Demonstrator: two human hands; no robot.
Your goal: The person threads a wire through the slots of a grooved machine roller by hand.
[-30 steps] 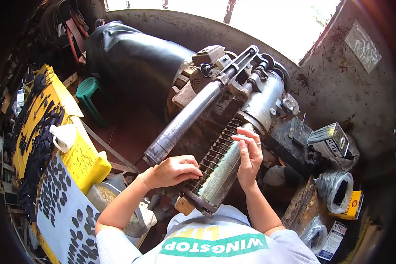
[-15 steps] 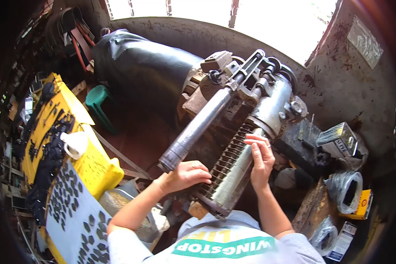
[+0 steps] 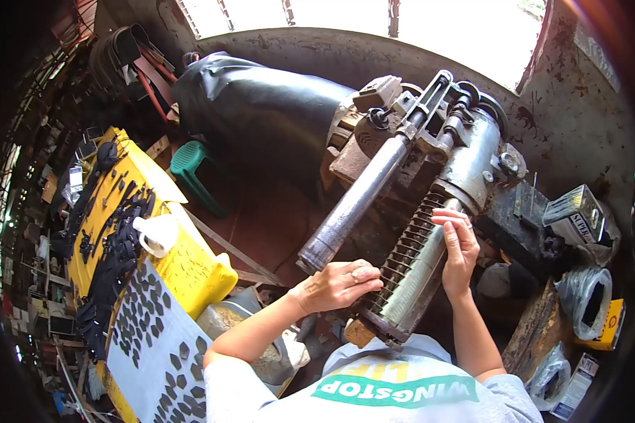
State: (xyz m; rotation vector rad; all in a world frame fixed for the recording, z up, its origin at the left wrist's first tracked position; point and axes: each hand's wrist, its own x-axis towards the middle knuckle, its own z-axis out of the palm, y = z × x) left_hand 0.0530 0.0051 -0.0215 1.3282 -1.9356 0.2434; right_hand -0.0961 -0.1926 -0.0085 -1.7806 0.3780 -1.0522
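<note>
A metal machine stands before me, its long coil spring [image 3: 409, 250] lying beside a shiny metal trough [image 3: 422, 282]. My left hand [image 3: 346, 284] is closed, thumb and fingertips pinched together at the left side of the spring's lower part. Whatever may be between those fingertips is too small to make out. Over the upper right edge of the trough, my right hand [image 3: 460, 250] has its fingers pressed together, pointing left near the metal cylinder [image 3: 473, 158]. Anything inside its pinch is hidden. Left of the spring runs a second smooth metal roller [image 3: 353, 208].
A yellow-covered table [image 3: 183, 271] at left carries black pieces, a white jug [image 3: 156, 234] and a pale sheet [image 3: 155, 359] of dark cutouts. Behind are a green stool [image 3: 188, 161] and a black-covered bulk [image 3: 261, 106]. Boxes [image 3: 575, 218] and plastic-wrapped rolls [image 3: 584, 299] lie right.
The whole view has swung left, so everything appears farther right and slightly lower. Both hands keep nearly the same places on the machine; the left fingers have shifted slightly.
</note>
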